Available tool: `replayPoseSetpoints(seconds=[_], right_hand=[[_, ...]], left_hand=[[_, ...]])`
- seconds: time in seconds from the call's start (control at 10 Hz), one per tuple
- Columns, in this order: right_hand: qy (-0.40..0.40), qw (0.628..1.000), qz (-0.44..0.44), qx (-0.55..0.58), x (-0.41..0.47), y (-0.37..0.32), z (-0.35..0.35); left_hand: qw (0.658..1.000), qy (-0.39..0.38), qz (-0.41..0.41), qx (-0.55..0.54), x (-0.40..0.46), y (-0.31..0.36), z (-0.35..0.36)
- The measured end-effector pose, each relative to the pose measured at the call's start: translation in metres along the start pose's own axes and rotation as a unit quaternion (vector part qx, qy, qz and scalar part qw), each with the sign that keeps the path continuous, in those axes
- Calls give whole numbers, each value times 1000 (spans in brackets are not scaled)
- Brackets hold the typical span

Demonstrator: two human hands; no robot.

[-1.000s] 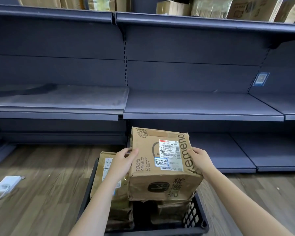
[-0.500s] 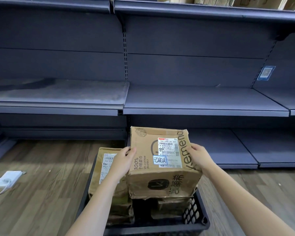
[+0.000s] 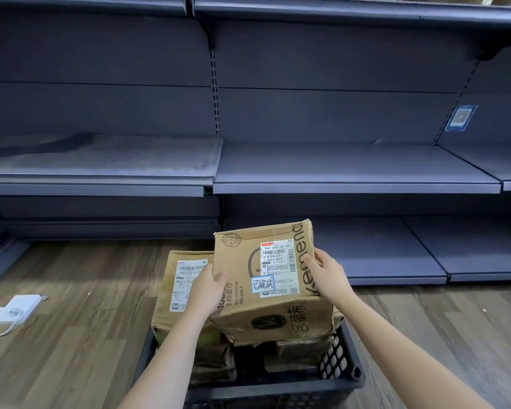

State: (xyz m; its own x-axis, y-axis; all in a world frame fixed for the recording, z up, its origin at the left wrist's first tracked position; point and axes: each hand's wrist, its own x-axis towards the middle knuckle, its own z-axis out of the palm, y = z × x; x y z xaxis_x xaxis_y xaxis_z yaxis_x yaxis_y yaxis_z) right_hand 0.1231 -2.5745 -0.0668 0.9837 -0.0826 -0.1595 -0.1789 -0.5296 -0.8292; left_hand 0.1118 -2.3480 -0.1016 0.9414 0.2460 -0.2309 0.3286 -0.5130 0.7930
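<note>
A brown cardboard box [image 3: 242, 270] with a white shipping label and black print is held above a black plastic crate [image 3: 341, 367]. My left hand [image 3: 208, 287] grips its left side and my right hand [image 3: 326, 268] grips its right side, thumb on the top face. To its left a second labelled cardboard box [image 3: 179, 278] stands in the crate, partly hidden by my left forearm. More brown parcels lie lower in the crate, mostly hidden under the held box.
Dark grey metal shelving runs across the view: a middle shelf [image 3: 354, 172] and a low bottom shelf [image 3: 375, 252] right behind the box. A blue tag [image 3: 460, 118] hangs on the back panel. A white power strip [image 3: 15, 307] lies on the wooden floor at left.
The view has tilted down, so the top shelf's boxes have left the frame. The held box has turned slightly, its right end now higher and farther away; both hands keep their grip.
</note>
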Motion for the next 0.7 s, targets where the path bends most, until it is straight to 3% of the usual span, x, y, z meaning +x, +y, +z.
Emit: replayPoseSetpoints(seconds=[0.3,0.7], right_hand=[[52,997,-39,-34,-7,-8,0],[41,971,-141,-190,-20,-24,2]], left_hand=[[999,17,24,17,2,-3,-4],[975,75,91,188,-40,20,0]])
